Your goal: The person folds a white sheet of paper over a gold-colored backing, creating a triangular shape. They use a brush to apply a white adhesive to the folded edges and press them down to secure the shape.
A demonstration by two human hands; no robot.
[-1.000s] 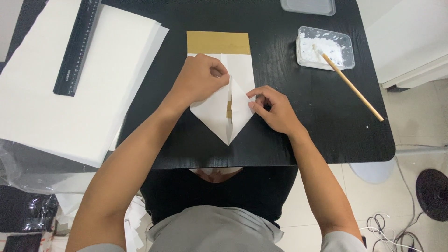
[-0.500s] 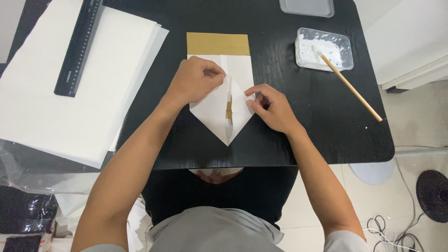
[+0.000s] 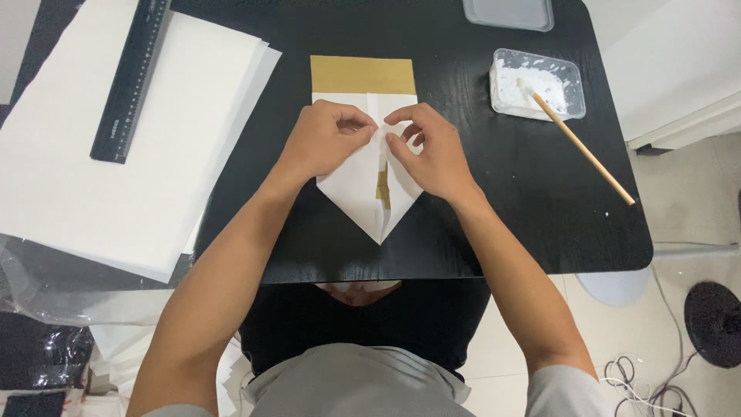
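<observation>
A: Head view, both hands on the folded paper [image 3: 363, 189], middle of the black table [image 3: 494, 216]?

B: Yes. White side up, gold band at the far edge, folded to a point toward the person. Left hand [image 3: 320, 140] pinches the left flap near the centre seam, fingers curled tight. Right hand [image 3: 432, 150] does the same on the right flap, fingertips [image 3: 397, 117] bent onto the paper.

A: Hands touching?

B: Just beside each other, can't tell contact.

A: Rest?

B: Stack of white sheets [image 3: 116, 147] left, black ruler [image 3: 130, 79] on it. Clear tub of white paste [image 3: 538, 83] far right, wooden stick [image 3: 584, 148] leaning out of it.
</observation>
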